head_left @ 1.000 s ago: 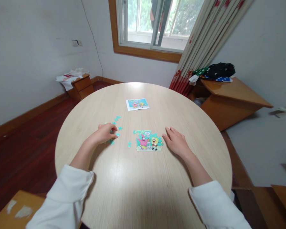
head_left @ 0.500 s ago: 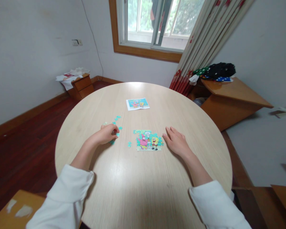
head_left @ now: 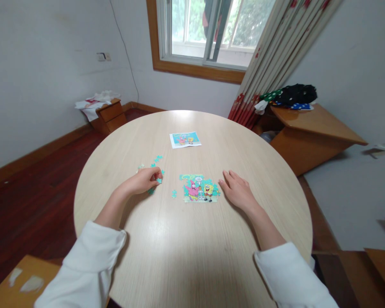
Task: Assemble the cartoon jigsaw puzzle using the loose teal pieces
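My left hand is closed in a pinch over the left part of the table, with a teal puzzle piece at its fingertips. More loose teal pieces lie around that hand, some partly hidden beneath it. A single puzzle piece sits apart, between the hand and the partly assembled jigsaw puzzle. The puzzle shows a pink, a pale and a yellow cartoon figure. To its right, my right hand rests on the table with fingers stretched out, holding nothing, its fingertips close to the puzzle's right edge.
A printed picture of the same figures lies farther back on the round wooden table. Behind are a window and a long curtain. Cloths lie on a small cabinet at left and on a tilted wooden desk at right.
My left hand has shifted very slightly to the right, its fingers staying pinched near the loose pieces. My right hand and the assembled puzzle have not moved.
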Demonstrator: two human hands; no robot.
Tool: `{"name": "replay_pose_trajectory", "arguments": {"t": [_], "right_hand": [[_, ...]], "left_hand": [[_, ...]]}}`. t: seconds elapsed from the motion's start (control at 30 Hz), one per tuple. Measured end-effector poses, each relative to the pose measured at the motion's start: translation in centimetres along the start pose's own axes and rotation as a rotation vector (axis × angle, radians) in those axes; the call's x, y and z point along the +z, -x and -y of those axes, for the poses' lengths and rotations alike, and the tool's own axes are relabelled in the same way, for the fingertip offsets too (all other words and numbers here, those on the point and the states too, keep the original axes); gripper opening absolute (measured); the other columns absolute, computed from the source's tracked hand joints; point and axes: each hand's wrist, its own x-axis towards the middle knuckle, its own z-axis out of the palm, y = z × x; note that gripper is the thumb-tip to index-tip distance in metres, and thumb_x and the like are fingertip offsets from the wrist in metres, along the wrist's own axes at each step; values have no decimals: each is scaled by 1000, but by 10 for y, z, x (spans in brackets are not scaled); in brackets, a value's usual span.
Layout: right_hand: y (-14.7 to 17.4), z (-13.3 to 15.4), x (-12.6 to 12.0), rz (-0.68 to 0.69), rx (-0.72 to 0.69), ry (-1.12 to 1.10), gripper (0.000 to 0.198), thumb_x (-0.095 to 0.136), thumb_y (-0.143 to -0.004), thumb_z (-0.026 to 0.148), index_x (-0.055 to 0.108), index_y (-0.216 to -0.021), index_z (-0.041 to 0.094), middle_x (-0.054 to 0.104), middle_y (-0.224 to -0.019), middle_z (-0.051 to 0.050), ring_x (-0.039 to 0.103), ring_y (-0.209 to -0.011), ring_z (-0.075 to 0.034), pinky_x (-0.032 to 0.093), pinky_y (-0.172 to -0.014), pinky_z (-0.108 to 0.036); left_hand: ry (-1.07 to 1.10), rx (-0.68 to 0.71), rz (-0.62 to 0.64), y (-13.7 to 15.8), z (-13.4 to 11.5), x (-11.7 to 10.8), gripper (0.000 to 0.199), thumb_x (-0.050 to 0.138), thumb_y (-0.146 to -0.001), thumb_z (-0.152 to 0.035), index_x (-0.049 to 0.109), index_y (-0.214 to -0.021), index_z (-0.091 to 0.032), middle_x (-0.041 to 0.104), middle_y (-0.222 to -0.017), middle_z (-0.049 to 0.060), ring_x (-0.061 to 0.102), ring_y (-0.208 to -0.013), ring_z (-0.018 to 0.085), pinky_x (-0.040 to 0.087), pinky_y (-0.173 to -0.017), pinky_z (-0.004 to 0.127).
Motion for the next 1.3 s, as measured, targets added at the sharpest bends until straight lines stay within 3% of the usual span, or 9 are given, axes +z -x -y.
{"name": "replay_pose_trajectory", "arguments": {"t": [0.3, 0.47, 0.6, 0.87, 1.07, 1.3], "right_hand": [[1, 1, -3, 17, 1, -19, 52, 28, -95, 37, 42, -137, 10, 37, -146, -18, 32, -136, -26, 27, -108, -42], [0, 0, -3, 18, -4, -20, 53, 27, -95, 37, 41, -138, 10, 37, -146, -18, 32, -136, -26, 27, -108, -42], [0, 0, -1, 11, -6, -16, 52, 27, -95, 38, 41, -137, 10, 38, -145, -18, 33, -136, -26, 27, -107, -43], [0, -1, 0, 2, -7, -12, 51, 29, -95, 37, 42, -137, 11, 38, -145, -18, 34, -135, -26, 28, -107, -43], [1, 0, -2, -3, -5, -21, 51, 28, -95, 37, 43, -136, 11, 39, -145, -18, 34, -135, -26, 29, -107, -44], [0, -1, -1, -6, -10, -29, 51, 28, -95, 38, 43, -137, 12, 39, -145, -17, 34, -135, -26, 28, -107, -43]], "left_hand": [[245, 58, -91, -3, -11, 3, 15, 55, -74, -29, 60, -77, -16, 65, -79, 6, 57, -75, 17, 42, -71, 30], [529, 78, -23, -3, -19, 7, 15, 56, -78, -30, 60, -78, -16, 70, -84, 9, 64, -84, 19, 46, -80, 33], [655, 36, 24, -2, -21, 8, 15, 57, -80, -30, 58, -80, -15, 72, -79, 9, 67, -80, 19, 47, -81, 35], [677, -6, -2, -2, -22, 8, 22, 58, -79, -25, 61, -97, -12, 70, -74, 7, 68, -72, 18, 47, -76, 34], [712, -8, -19, -1, -24, 8, 15, 62, -75, -25, 58, -86, -15, 71, -70, 5, 69, -74, 19, 48, -77, 35], [822, -24, -28, 0, -26, 10, 21, 64, -77, -31, 48, -79, -18, 72, -68, 5, 70, -74, 21, 49, -77, 38]]}}
